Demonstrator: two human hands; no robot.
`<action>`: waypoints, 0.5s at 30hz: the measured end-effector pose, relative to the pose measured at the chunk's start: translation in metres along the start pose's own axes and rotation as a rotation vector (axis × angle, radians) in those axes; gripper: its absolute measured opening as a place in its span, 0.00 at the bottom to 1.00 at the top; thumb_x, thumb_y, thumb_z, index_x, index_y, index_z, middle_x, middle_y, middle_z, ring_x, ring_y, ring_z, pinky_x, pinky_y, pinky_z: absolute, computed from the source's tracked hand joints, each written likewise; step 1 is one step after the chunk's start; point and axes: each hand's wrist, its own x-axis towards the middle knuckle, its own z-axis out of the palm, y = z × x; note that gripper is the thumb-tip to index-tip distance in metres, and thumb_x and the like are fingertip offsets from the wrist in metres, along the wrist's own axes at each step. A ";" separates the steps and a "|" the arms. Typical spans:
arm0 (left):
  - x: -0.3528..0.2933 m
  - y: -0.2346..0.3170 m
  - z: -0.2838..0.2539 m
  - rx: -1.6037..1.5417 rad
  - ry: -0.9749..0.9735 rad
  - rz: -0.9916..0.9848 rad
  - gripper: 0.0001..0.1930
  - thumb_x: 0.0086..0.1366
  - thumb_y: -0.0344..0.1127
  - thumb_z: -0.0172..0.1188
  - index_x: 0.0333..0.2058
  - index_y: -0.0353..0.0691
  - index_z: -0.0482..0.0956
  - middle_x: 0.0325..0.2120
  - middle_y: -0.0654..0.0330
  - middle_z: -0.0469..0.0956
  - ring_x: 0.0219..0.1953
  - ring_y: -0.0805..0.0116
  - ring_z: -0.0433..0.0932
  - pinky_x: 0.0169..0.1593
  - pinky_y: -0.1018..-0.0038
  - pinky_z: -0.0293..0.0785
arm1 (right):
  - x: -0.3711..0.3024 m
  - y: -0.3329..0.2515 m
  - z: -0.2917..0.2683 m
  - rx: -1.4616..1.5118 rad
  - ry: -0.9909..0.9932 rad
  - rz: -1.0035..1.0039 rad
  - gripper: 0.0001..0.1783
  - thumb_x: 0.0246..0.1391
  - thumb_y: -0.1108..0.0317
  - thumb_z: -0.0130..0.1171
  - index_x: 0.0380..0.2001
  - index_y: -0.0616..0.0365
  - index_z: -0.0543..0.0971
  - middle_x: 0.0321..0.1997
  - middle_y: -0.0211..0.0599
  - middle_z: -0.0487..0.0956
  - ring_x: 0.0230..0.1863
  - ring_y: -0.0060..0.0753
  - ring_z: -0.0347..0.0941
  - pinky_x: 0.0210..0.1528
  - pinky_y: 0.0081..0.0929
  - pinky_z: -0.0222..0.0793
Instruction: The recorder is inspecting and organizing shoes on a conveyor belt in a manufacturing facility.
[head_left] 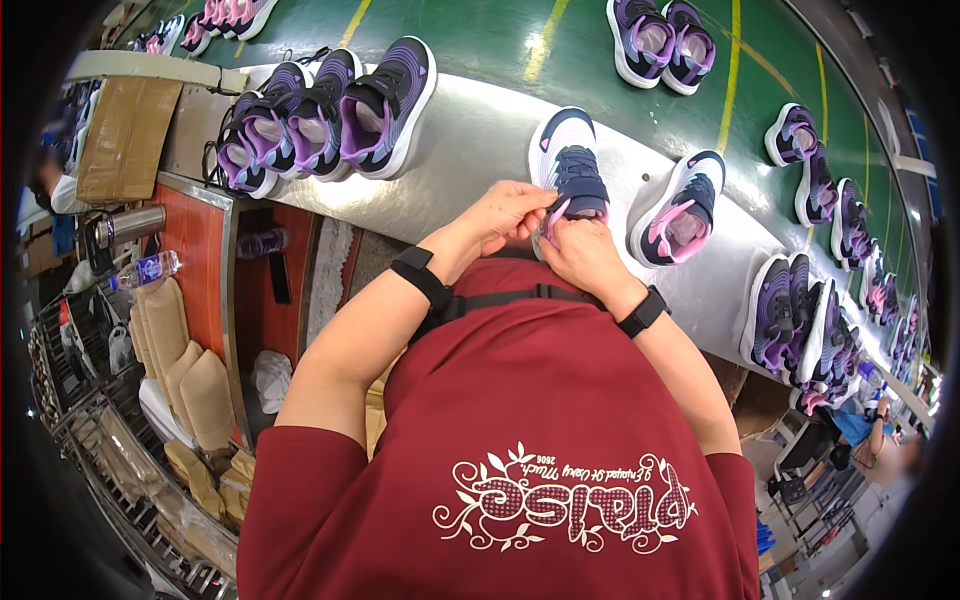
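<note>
A navy and white sneaker with pink lining stands on the metal ledge in front of me, its toe pointing away. My left hand pinches at the left end of its strap, thumb and fingertips together. At the heel, my right hand is closed on the collar, its fingers partly hidden in the shoe opening. Just right of it stands a matching sneaker, untouched, with pale stuffing inside. Both wrists wear black bands.
Several black and purple sneakers stand left on the metal ledge; more sneakers crowd its right end. Beyond runs a green conveyor belt carrying pairs. A cardboard box and water bottle are at left.
</note>
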 end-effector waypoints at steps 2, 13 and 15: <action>-0.006 0.017 0.006 0.060 0.047 0.045 0.15 0.63 0.42 0.59 0.22 0.41 0.73 0.15 0.69 0.69 0.14 0.84 0.66 0.16 0.87 0.59 | -0.001 0.002 0.001 0.021 0.046 -0.025 0.15 0.48 0.62 0.54 0.21 0.65 0.76 0.21 0.52 0.77 0.26 0.53 0.76 0.34 0.44 0.71; 0.014 0.062 0.024 0.365 -0.036 0.105 0.14 0.59 0.42 0.62 0.20 0.41 0.75 0.12 0.67 0.72 0.12 0.81 0.69 0.14 0.87 0.60 | -0.022 0.009 -0.005 0.258 0.179 0.103 0.18 0.47 0.60 0.58 0.18 0.67 0.72 0.18 0.56 0.73 0.24 0.58 0.72 0.31 0.46 0.68; 0.015 0.052 0.021 0.299 -0.046 0.103 0.14 0.59 0.42 0.62 0.20 0.41 0.75 0.13 0.68 0.71 0.12 0.82 0.68 0.15 0.86 0.60 | -0.024 0.009 -0.005 0.293 0.172 0.113 0.18 0.47 0.60 0.58 0.18 0.67 0.72 0.17 0.57 0.72 0.24 0.59 0.72 0.31 0.46 0.67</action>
